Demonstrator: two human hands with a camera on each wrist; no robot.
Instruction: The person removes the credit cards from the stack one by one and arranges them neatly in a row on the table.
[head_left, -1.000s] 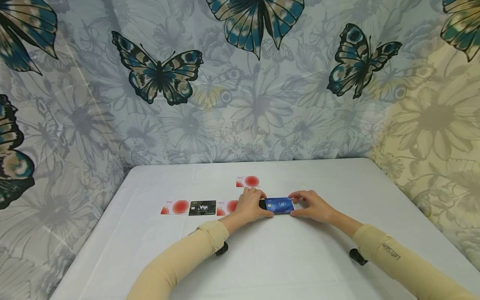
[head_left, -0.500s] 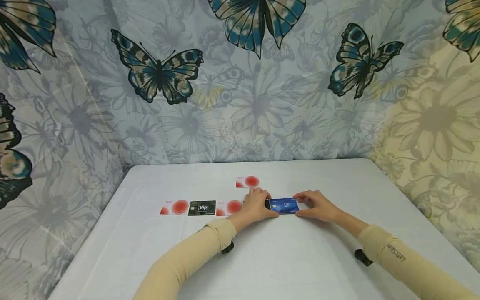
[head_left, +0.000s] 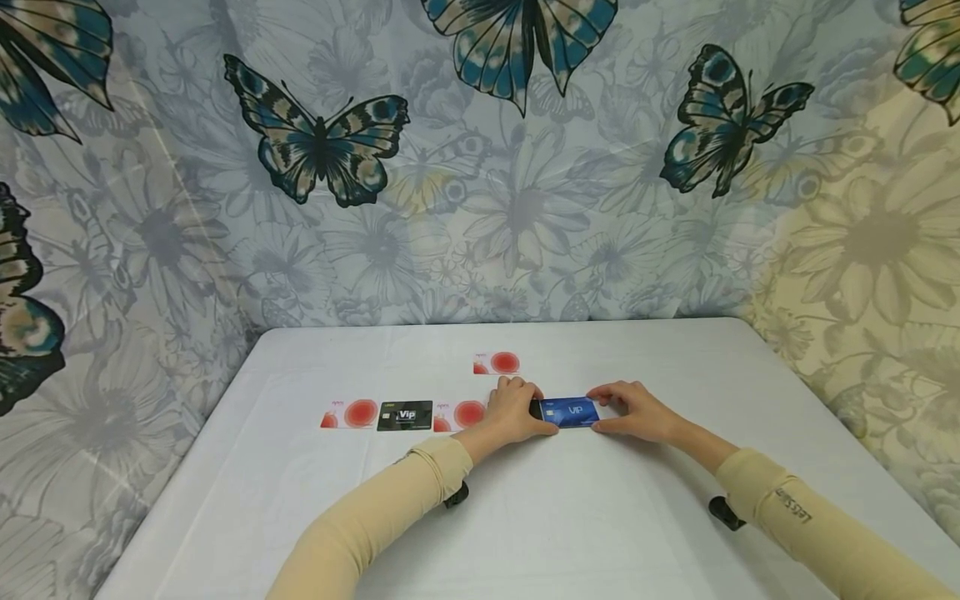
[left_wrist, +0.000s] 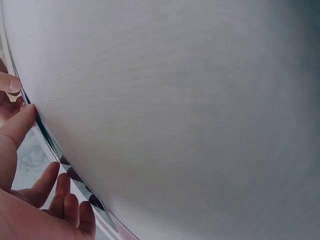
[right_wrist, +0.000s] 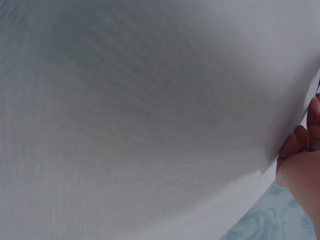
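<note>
A blue card marked VIP (head_left: 570,412) lies on the white table, right of centre. My right hand (head_left: 637,413) pinches its right end, thumb at the near corner and a fingertip at the far one. My left hand (head_left: 513,412) grips a black card (head_left: 535,409) that lies against the blue card's left end; most of this card is hidden under the hand. In the left wrist view, my left hand (left_wrist: 30,180) has its thumb and fingertips along a thin dark card edge. The right wrist view catches my right hand (right_wrist: 302,155) only at its edge.
Left of my left hand, a red-and-white card (head_left: 450,417), a black Vip card (head_left: 405,416) and another red-and-white card (head_left: 349,415) form a row. Another such card (head_left: 497,362) lies farther back. A butterfly-patterned cloth (head_left: 517,242) hangs behind the table (head_left: 637,533).
Both hands shifted slightly right together with the blue card and the black card, between one second and half a second ago. Since then they have stayed still. The other cards keep their places.
</note>
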